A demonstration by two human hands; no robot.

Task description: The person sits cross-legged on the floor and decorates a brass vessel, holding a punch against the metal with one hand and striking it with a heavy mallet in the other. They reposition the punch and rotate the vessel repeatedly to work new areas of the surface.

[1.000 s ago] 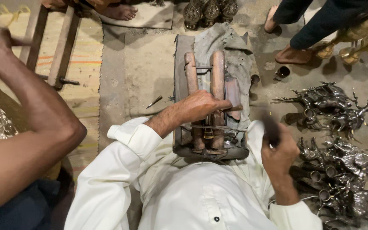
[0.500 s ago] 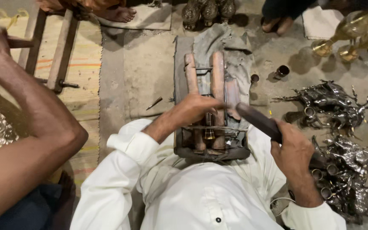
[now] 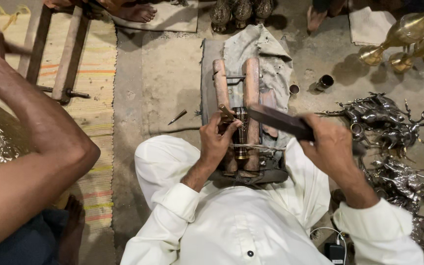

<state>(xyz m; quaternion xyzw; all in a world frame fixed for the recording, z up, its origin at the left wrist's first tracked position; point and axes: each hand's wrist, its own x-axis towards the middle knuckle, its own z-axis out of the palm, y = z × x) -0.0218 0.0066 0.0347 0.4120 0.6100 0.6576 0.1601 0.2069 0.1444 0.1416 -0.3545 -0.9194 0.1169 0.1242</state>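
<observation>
A small dark metal vase lies between the two wooden bars of a clamp, which rests on a grey cloth on the floor in front of the seated person. The left hand is just left of the vase, its fingers pinching a short chisel whose tip meets the vase's upper end. The right hand, to the right of the vase, is clenched around the handle of a dark flat hammer bar; the bar's far end hangs just above and right of the vase, close to the chisel. A cord crosses the bars near the vase's lower end. Left of the clamp a loose punch lies on the bare floor. Right of the vase, beyond the right hand, is a heap of silvery deer figures, and two small cups stand between the heap and the cloth. Brass vases lie far right of the clamp's top. Far to the left of the vase, another person's arm reaches over a striped mat, where a second clamp lies.
</observation>
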